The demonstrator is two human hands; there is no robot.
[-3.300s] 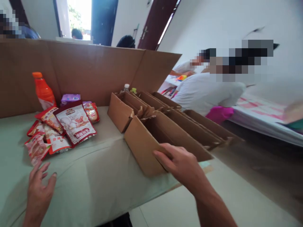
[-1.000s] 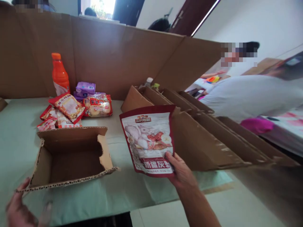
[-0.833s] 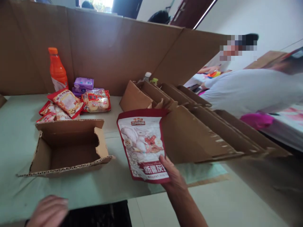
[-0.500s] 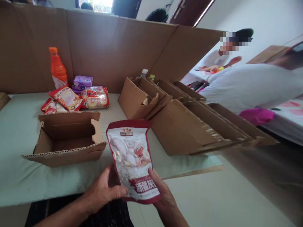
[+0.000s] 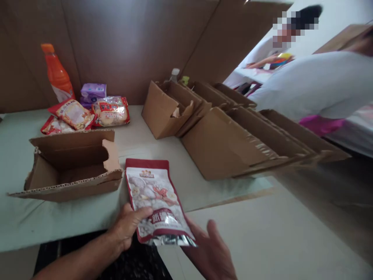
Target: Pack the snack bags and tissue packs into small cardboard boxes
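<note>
At the near edge of the table [image 5: 142, 146], just right of an open cardboard box [image 5: 87, 189], a red-and-white snack pouch [image 5: 153, 190] is held face up, its silvery end nearest the person. The left hand [image 5: 125, 229] pinches its lower left side, thumb flat on the printed front and fingers curled behind. The right hand [image 5: 211, 247] is spread at the lower right corner, thumb lifted clear; its fingers run behind the pouch, so I cannot tell how firmly they touch it. The pouch looks light and soft, its glossy film probably a little slippery, the contents perhaps breakable if squeezed. A broad, gentle grip on both side edges, or on the flat band at the far end, should suit it best.
</note>
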